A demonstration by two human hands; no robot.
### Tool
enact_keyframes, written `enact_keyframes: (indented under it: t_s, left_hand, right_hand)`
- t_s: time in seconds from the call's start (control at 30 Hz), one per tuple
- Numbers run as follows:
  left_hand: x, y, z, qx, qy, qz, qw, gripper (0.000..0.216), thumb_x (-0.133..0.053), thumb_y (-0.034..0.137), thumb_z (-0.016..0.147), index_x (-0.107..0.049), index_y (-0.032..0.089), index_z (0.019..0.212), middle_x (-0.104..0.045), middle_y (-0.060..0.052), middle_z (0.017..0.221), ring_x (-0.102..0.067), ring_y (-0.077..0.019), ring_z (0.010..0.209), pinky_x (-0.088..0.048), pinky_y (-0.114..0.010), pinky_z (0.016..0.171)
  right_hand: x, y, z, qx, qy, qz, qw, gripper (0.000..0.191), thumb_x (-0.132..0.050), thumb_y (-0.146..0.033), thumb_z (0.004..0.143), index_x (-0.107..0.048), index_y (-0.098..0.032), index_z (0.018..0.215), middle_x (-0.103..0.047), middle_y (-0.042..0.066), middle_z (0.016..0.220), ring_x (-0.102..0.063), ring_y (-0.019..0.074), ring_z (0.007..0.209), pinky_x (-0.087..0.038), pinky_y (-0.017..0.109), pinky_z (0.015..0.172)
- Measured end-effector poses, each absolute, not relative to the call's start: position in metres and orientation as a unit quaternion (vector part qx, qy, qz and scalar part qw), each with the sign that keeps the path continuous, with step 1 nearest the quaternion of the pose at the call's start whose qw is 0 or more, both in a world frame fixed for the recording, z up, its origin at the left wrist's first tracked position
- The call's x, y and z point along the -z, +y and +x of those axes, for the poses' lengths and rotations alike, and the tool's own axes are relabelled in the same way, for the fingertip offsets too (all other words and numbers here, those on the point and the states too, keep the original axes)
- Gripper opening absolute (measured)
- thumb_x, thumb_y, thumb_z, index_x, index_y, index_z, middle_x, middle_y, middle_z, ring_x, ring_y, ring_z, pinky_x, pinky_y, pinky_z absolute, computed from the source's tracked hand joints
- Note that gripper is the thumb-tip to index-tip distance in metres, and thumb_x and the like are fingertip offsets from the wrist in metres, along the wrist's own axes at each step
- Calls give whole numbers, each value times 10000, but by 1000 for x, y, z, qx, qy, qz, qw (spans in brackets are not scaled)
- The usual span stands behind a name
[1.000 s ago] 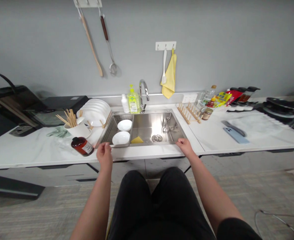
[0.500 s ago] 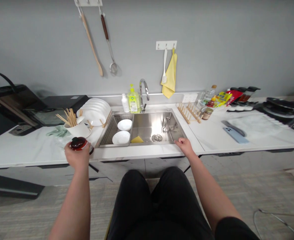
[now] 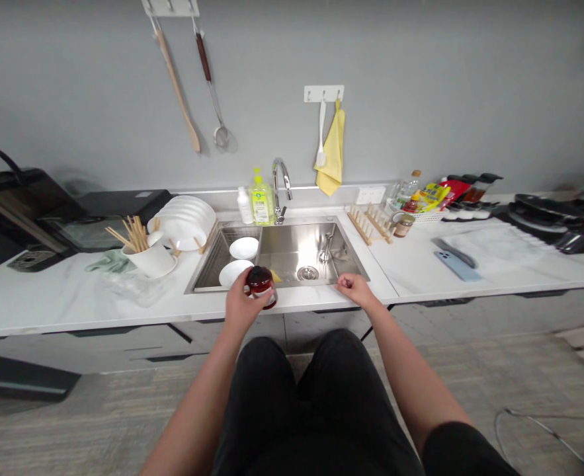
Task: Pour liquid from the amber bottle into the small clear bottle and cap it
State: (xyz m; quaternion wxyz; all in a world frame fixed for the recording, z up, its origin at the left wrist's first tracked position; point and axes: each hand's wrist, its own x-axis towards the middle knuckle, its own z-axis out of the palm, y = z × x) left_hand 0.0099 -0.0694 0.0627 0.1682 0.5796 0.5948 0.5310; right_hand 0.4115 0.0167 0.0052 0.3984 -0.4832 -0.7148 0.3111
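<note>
My left hand (image 3: 246,301) is wrapped round a dark red bottle (image 3: 262,284) with a black top and a pale label. It holds the bottle over the front rim of the steel sink (image 3: 316,285), in front of two white bowls (image 3: 245,248). The bowls sit in a wire basket on the sink's left side, the nearer one partly covered by my hand. At the sink's front right edge, my right hand (image 3: 355,289) is curled closed with nothing visible in it. A yellow sponge (image 3: 275,277) shows in part behind the bottle.
White plates (image 3: 192,215) stand in a rack left of the sink, beside a white pot of chopsticks (image 3: 153,260). The tap (image 3: 282,192) and a green soap bottle (image 3: 262,203) are behind it. A wooden rack (image 3: 371,225), a jar (image 3: 403,226) and a phone (image 3: 456,266) lie to the right.
My left hand has carried the red bottle rightward, from beside the chopstick pot to the sink's front edge. The right hand stays near the sink edge, turned slightly. The view has shifted a little.
</note>
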Motion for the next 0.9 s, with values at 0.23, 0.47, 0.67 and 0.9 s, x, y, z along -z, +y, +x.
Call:
enact_keyframes:
  t_s: [0.23,0.47,0.67,0.9]
  left_hand:
    - [-40,-36,82,-506,507,648,259,873,-1007,311,705,-695,237,1517,-776,-156,1467,-795,-360,1272,-724,-479,988]
    - [-32,-32,100,-504,452,695,242,896,-961,408,805,-618,202,1607,-704,-207,1572,-697,-417,1451,-570,-644,1251]
    - [-66,-16,93,-521,376,687,339,628,-675,570,1078,-641,241,1611,-706,-176,1627,-669,-355,1532,-480,-586,1347]
    - [-82,-7,100,-486,392,693,361,409,-693,565,1038,-854,240,1227,-882,-108,1289,-815,-330,1264,-598,-526,1200]
  right_hand:
    - [-9,-3,382,-353,-741,-401,407,619,-975,-538,785,-783,-235,1289,-790,91,1167,-626,219,843,-541,359,788]
    - [-10,-2,310,-408,-737,-351,408,961,-1052,-478,716,-674,-255,1571,-787,120,1425,-757,358,1223,-612,484,1078]
    - [-7,3,305,-395,-736,-390,387,921,-1059,-437,713,-692,-272,1542,-850,77,1328,-811,365,1167,-629,514,1071]
    - [-7,4,307,-362,-747,-405,383,900,-1072,-469,691,-704,-266,1487,-848,80,1357,-809,364,1189,-620,486,1066]
